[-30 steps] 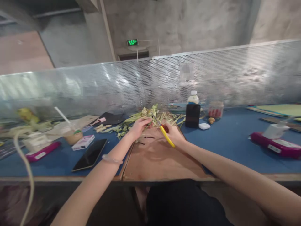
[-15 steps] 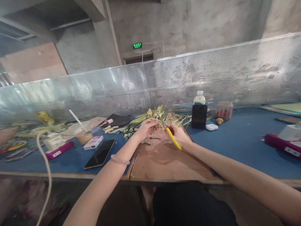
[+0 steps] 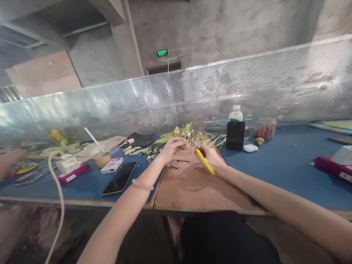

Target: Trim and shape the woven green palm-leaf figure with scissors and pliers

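Note:
My right hand is closed around a yellow-handled tool with a long, slim metal front end. The metal part points up and left, towards the pile of pale green stems and leaves. My left hand is at the near edge of that pile, its fingers pinched together close to the tool's tip. What they pinch is too small and partly hidden to make out. Below both hands lies a brown board, with a few short dark pieces on it. Small green buds lie left of my left hand.
A black phone, a small white-and-pink box and a cup with a straw stand left. Right are a black upright object, a bottle, a white case and a jar. Another person's hand shows far left.
The whole view has shifted slightly, so things sit a little further right. Both hands and the yellow-handled tool keep nearly the same pose over the board.

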A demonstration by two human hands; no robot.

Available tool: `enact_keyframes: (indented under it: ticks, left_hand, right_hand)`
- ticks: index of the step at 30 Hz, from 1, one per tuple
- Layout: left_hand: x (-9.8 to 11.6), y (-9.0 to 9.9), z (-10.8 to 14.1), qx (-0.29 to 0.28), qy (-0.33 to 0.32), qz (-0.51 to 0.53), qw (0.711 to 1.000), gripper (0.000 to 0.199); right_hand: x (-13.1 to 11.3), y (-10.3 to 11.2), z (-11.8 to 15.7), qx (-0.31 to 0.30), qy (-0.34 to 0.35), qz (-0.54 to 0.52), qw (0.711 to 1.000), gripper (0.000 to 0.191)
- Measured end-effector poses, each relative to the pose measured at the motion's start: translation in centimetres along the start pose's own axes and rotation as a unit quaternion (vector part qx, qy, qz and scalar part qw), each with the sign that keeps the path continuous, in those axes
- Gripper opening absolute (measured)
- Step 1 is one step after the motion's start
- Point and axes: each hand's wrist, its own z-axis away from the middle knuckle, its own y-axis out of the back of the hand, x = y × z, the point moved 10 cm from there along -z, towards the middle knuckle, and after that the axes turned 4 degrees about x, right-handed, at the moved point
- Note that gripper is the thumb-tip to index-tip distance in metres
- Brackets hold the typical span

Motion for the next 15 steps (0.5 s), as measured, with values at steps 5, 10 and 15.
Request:
enact_keyframes:
  ticks: [5,10,15]
  left_hand:
    - [0.2,0.4,-0.1,0.009,-0.004,-0.01,1.0,0.009]
    - [0.4,0.9,-0.3,0.017,-0.021,-0.007,1.0,0.009]
    - [0.5,1.3,-0.4,0.021,-0.029,-0.008,0.999,0.009]
  right_hand:
    - [-0.1,-0.1,0.0,-0.001,0.01,-0.001,1.0,0.021]
    - [-0.2,-0.1,0.0,-0.006,0.017,0.004,1.0,0.019]
    - [-0.4,-0.2,0.0,-0.011,0.021,0.01,1.0,0.018]
